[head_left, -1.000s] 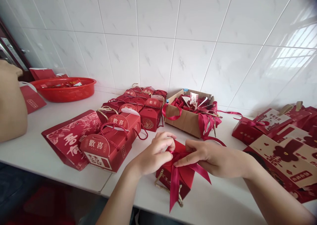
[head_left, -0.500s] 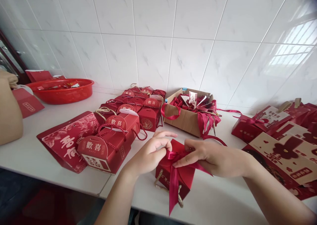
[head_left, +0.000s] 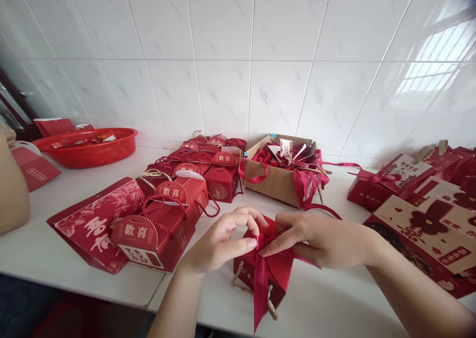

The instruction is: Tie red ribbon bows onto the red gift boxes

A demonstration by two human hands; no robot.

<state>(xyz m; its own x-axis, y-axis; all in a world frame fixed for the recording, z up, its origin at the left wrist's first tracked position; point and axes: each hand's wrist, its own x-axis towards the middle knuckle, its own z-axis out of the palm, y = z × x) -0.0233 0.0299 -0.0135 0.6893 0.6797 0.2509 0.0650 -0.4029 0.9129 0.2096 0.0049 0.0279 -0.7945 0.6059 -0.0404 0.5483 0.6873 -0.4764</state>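
A small red gift box (head_left: 280, 274) stands on the white table below both hands. A dark red satin ribbon (head_left: 261, 288) crosses its top, and one long tail hangs down the front. My left hand (head_left: 219, 241) pinches the ribbon near the middle of the lid with thumb and fingers. From the other side my right hand (head_left: 316, 238) grips the ribbon at the same spot, its index finger pressed on the crossing. Fingers partly cover the knot area. A twisted gold cord (head_left: 238, 280) loops at the box's front.
Left of the hands lie red boxes with cord handles (head_left: 159, 229), with more rows (head_left: 219, 179) behind. A cardboard box (head_left: 271, 186) of ribbons stands at the wall. Patterned gift boxes (head_left: 416, 234) fill the right, and a red basin (head_left: 92, 154) sits far left.
My left thumb and fingers have closed in on the ribbon at the lid's middle, and the small loop seen there before no longer shows. The right hand stays nearly in place. The view has tilted slightly.
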